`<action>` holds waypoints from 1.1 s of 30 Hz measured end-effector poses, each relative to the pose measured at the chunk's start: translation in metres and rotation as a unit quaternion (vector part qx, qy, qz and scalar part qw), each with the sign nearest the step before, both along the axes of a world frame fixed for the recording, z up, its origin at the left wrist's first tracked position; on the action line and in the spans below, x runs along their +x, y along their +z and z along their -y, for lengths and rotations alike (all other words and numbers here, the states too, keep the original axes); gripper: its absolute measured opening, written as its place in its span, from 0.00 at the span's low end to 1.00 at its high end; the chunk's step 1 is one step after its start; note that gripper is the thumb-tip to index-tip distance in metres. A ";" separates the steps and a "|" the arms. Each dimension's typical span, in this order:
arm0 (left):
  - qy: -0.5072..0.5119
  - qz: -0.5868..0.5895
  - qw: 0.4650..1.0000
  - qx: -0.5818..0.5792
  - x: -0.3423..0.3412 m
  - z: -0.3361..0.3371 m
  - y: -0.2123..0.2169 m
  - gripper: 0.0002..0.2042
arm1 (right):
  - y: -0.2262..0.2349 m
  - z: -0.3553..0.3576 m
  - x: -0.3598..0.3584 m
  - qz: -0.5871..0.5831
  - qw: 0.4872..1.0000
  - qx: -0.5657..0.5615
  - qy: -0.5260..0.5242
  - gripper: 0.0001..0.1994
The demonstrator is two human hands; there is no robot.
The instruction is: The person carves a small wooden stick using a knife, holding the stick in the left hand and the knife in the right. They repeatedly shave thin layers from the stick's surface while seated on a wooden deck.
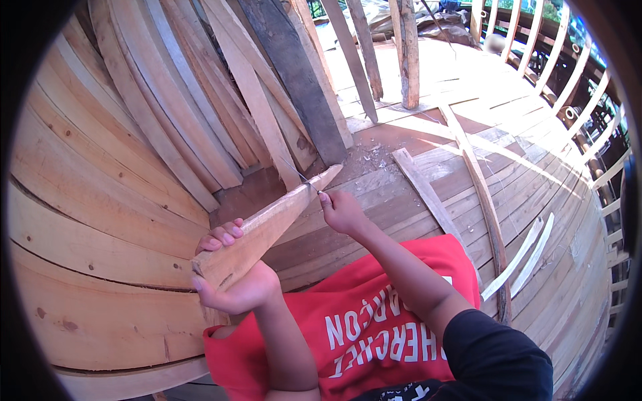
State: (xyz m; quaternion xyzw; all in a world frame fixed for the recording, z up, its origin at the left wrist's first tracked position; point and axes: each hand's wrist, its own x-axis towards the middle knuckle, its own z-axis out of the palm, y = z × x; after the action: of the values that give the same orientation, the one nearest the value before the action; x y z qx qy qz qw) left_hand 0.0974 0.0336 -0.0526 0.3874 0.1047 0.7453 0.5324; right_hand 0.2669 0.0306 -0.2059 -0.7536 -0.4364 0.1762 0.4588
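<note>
Plank floor: spans the right and centre of the view, brightly sunlit toward the back. Plank wall: fills the left, its boards bowed by the lens. Slatted railing: curves along the right rim. Leaning boards: propped in a row at upper left; a dark beam stands at the right end of the row. Red garment: white lettering, across the person's front; right sleeve dark.

Long batten: lies on the floor right of centre, a shorter batten to its left. Two pale curved strips lie near the long batten's lower end.

Wedge-shaped board: held slantwise in front of the body, broad end toward the person, narrow end near the dark beam's foot; contact there cannot be told. Left hand: clamped round the broad end, fingers over the far edge, thumb on the near side. Right hand: beside the narrow end, fingers curled tight on a thin tool crossing the board's upper edge; blade or wire, cannot tell. Small shavings: scattered on the floor beyond.
</note>
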 end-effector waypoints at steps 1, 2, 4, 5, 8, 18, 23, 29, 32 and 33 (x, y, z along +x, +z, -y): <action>-0.001 0.003 1.000 0.002 -0.002 -0.001 -0.001 0.22 | 0.000 -0.002 0.001 0.009 1.000 0.000 0.001 0.25; 0.001 0.002 1.000 0.001 -0.008 -0.004 -0.003 0.22 | 0.016 0.003 -0.010 0.012 0.999 0.003 0.037 0.25; -0.001 0.000 1.000 0.007 -0.011 -0.006 -0.007 0.22 | 0.045 0.017 -0.029 0.021 0.995 0.008 0.102 0.25; -0.004 -0.002 1.000 0.012 -0.008 -0.004 -0.006 0.23 | 0.037 0.011 -0.027 0.015 0.997 0.012 0.076 0.25; -0.031 -0.015 0.999 0.030 0.000 0.001 -0.007 0.24 | -0.015 0.002 0.003 0.004 1.000 0.003 -0.009 0.25; -0.054 -0.023 0.998 0.017 -0.011 -0.007 -0.009 0.25 | 0.004 -0.004 -0.005 0.000 0.999 0.040 0.024 0.23; -0.067 0.012 0.997 0.029 -0.026 -0.021 -0.015 0.29 | 0.042 0.001 -0.039 0.004 0.997 0.040 0.058 0.23; -0.103 0.004 0.993 0.057 -0.020 -0.024 -0.017 0.29 | -0.032 -0.015 0.018 0.020 0.998 -0.052 -0.035 0.23; -0.082 -0.019 0.993 0.080 -0.026 -0.021 -0.013 0.28 | -0.003 -0.010 -0.011 0.022 0.999 -0.019 0.018 0.23; -0.074 -0.031 0.994 0.080 -0.025 -0.019 -0.014 0.28 | 0.008 -0.008 -0.017 0.009 0.999 0.010 0.039 0.23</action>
State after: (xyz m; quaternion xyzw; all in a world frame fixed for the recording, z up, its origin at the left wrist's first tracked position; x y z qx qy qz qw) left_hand 0.0724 0.0525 -0.0663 0.4580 0.0320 0.6974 0.5503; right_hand 0.2495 0.0386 -0.1981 -0.7330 -0.4715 0.1825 0.4551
